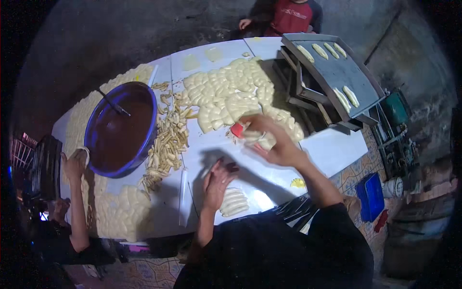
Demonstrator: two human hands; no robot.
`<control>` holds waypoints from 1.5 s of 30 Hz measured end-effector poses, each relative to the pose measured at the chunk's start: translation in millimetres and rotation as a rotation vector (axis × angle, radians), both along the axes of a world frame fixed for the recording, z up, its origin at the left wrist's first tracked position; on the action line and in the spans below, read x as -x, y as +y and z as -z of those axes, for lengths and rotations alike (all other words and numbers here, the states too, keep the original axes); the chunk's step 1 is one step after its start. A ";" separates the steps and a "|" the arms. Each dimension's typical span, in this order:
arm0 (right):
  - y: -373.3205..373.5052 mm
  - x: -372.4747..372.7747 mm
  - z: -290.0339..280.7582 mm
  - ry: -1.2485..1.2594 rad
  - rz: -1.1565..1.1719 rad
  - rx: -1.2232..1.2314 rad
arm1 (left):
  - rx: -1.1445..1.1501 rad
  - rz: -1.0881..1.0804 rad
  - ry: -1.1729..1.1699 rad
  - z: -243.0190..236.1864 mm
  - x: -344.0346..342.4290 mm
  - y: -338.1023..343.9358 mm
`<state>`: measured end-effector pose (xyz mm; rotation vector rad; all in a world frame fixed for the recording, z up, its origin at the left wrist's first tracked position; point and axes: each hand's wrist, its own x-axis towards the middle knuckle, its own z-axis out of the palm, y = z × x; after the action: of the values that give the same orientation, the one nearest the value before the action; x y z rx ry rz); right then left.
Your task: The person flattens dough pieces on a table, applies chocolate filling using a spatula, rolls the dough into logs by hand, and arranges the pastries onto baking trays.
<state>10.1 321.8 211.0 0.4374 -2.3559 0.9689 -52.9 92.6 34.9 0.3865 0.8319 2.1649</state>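
My right hand (276,139) is smeared by motion over the near edge of the pale dough pieces (226,94). Its fingers are closed around a small red tool (237,129), whose exact kind the blur hides. Fingers apart and holding nothing, my left hand (219,180) hovers over the white table (262,180) in front of me. Just beside it, close to my body, several long dough rolls (234,202) lie side by side.
A purple basin (155,120) of brown mixture stands left, beside pale yellowish strips (168,139). More dough (122,212) covers the left side, near a co-worker's hand (74,166). At right, a metal tray (329,67) bears several rolls. Another person (292,17) is across the table.
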 end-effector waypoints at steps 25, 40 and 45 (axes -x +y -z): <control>-75.9 6.7 217.0 -0.502 0.308 0.015 | 1.202 -0.567 1.216 49.6 37.2 -20.2; -45.9 -16.3 222.4 -0.303 0.258 -0.635 | 1.453 -0.529 1.228 40.3 2.2 -65.9; -54.8 -4.4 212.0 -0.284 0.108 -0.369 | 1.922 -0.529 0.903 88.0 -22.0 -139.7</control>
<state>14.4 267.0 -1.0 0.3205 -2.7979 0.5750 -30.8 -47.0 -53.1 0.0335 3.1144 0.5118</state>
